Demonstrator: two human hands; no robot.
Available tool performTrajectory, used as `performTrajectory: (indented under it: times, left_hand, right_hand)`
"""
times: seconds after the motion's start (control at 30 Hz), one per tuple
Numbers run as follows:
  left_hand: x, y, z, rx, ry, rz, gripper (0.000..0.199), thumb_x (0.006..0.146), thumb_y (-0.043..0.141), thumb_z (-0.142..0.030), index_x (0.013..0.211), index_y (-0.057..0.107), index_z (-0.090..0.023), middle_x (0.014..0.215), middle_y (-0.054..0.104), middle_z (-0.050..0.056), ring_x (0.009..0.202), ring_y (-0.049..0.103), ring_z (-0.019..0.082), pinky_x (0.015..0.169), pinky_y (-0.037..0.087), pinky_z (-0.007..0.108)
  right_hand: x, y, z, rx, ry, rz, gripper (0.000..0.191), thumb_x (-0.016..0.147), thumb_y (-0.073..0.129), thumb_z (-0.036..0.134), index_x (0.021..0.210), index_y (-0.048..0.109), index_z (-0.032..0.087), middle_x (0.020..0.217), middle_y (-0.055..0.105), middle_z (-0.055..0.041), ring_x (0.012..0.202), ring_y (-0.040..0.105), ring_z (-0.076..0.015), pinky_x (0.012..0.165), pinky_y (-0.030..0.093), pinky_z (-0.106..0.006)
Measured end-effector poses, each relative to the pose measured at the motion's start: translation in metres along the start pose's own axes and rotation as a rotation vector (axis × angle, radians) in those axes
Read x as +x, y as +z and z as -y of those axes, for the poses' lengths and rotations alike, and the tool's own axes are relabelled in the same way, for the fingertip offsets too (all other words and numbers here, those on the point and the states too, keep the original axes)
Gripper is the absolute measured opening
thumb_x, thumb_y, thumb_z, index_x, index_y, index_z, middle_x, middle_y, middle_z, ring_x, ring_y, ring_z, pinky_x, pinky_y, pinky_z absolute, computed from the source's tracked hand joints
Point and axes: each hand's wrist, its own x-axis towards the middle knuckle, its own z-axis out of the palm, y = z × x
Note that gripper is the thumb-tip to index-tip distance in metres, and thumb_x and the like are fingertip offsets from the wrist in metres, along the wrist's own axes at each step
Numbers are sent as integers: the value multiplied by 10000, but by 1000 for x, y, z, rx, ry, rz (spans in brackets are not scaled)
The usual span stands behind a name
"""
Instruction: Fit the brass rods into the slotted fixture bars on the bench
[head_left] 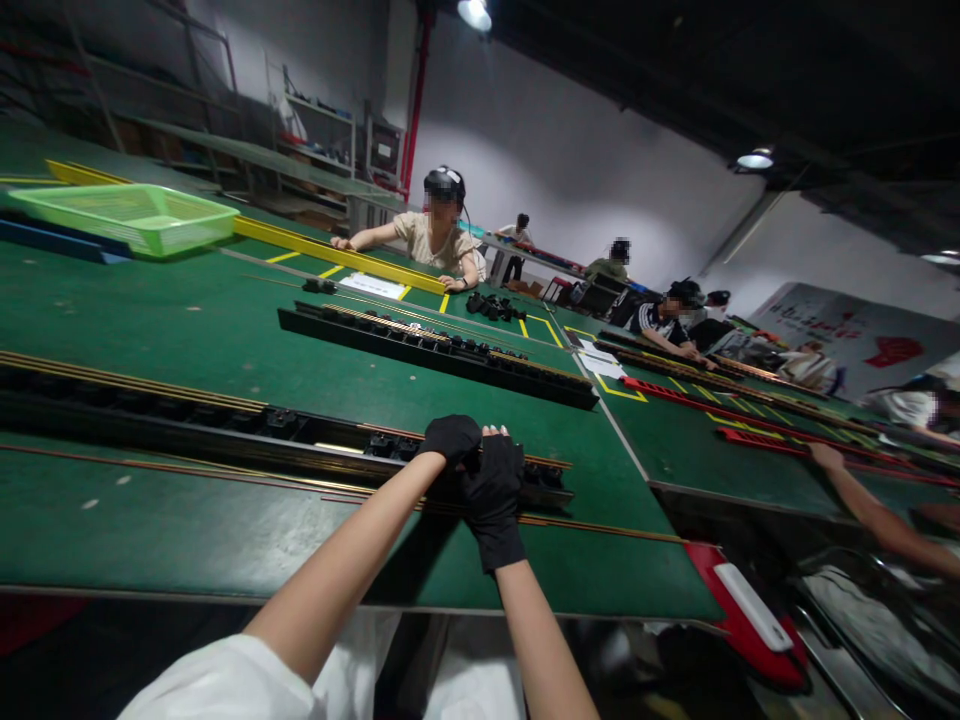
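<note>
A long black channel [307,441] with black blocks and thin brass-coloured rods along it lies across the green table in front of me. My left hand [451,438], in a black fingerless glove, is curled over the channel's far side near its right end. Pressed against it, my right hand [495,482] wears a matching glove and lies across the channel, closed over it, with bare fingertips showing at the far edge. The hands overlap, so most of the left fingers and the channel beneath are hidden. Thin rods [607,529] run along its near side.
A second black channel [427,347] lies beyond, near loose black parts [495,307]. A green basket [127,215] and a yellow rail [337,253] are farther back, where a person sits. At right are red rails [772,440], a co-worker's arm [870,505] and a red stool-like object [712,575].
</note>
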Motion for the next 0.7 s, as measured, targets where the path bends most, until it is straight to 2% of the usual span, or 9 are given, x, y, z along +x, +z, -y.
performTrajectory:
  times: [0.1, 0.23, 0.33, 0.47, 0.6, 0.7]
  left_hand:
    - [0, 1, 0, 13, 3, 36, 329, 920, 592, -406, 1113, 625, -142, 1108, 643, 81, 986, 626, 195, 870, 536, 400]
    - [4, 1, -2, 20, -8, 54, 344, 912, 597, -427, 1040, 654, -114, 1050, 666, 101, 990, 632, 203, 914, 511, 418]
    - [4, -1, -2, 14, -11, 51, 348, 913, 597, -424, 1080, 646, -123, 1094, 661, 100, 1014, 629, 206, 922, 513, 429]
    - [1, -2, -2, 4, -18, 31, 360, 921, 594, -394, 1175, 606, -138, 1179, 625, 102, 1035, 619, 209, 896, 536, 424]
    - [3, -3, -4, 0, -40, 19, 354, 925, 592, -377, 1190, 596, -143, 1176, 621, 99, 1015, 623, 202, 867, 551, 409]
    - [7, -4, -6, -5, -53, 1, 343, 926, 591, -375, 1173, 602, -137, 1140, 632, 92, 981, 631, 193, 842, 559, 396]
  right_hand:
    - [0, -5, -9, -38, 53, -8, 577, 946, 452, 483, 1344, 487, 67, 1315, 591, -217, 1344, 426, -318, 1135, 267, -527]
    - [-4, -5, -20, -101, 150, 11, 422, 974, 434, 418, 1201, 618, 113, 1188, 670, -184, 1192, 547, -309, 1115, 266, -550]
    - [-7, -1, -22, -100, 175, 37, 392, 978, 427, 399, 1123, 666, 123, 1143, 692, -172, 1137, 574, -304, 1107, 276, -555]
    - [-8, 1, -20, -90, 189, 43, 379, 983, 425, 381, 1130, 668, 130, 1171, 689, -165, 1171, 565, -298, 1111, 277, -548]
    - [-8, -2, -19, -71, 195, 38, 387, 986, 420, 387, 1147, 663, 131, 1174, 692, -160, 1203, 554, -292, 1128, 257, -543]
    - [-8, -3, -24, -70, 208, 24, 451, 991, 390, 392, 1257, 607, 101, 1269, 648, -180, 1310, 481, -299, 1140, 245, -547]
